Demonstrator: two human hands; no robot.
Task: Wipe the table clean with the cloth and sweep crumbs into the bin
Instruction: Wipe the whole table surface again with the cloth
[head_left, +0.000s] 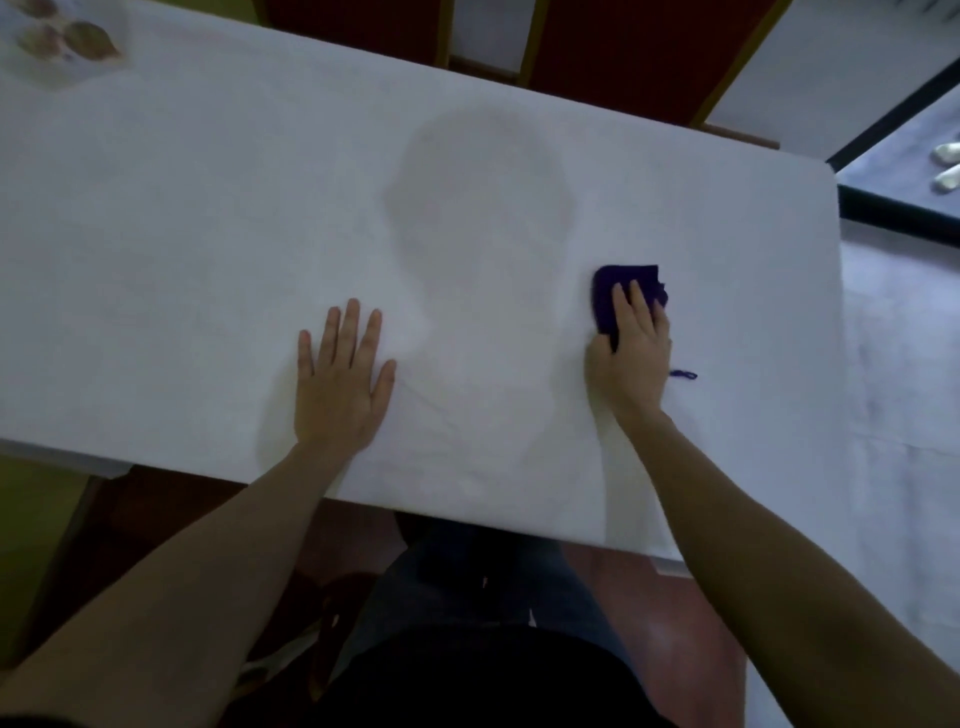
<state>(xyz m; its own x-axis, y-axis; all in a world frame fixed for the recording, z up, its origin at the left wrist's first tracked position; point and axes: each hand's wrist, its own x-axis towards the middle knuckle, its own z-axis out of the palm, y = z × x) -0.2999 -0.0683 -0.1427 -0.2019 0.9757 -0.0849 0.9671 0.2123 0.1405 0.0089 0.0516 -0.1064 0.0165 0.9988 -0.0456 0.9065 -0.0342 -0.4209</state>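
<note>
A white table (208, 234) fills most of the view. A small dark purple cloth (626, 283) lies on it at the right, partly under my right hand (631, 353), which presses down on the cloth with the thumb curled at its left edge. A loose purple thread (684, 374) trails just right of that hand. My left hand (343, 379) rests flat on the table with the fingers spread, holding nothing. No bin and no crumbs show near my hands.
A pale sheet with brownish pieces (62, 41) lies at the table's far left corner. Red and yellow chair backs (623, 52) stand beyond the far edge. The table's right edge (836, 312) drops to a pale floor.
</note>
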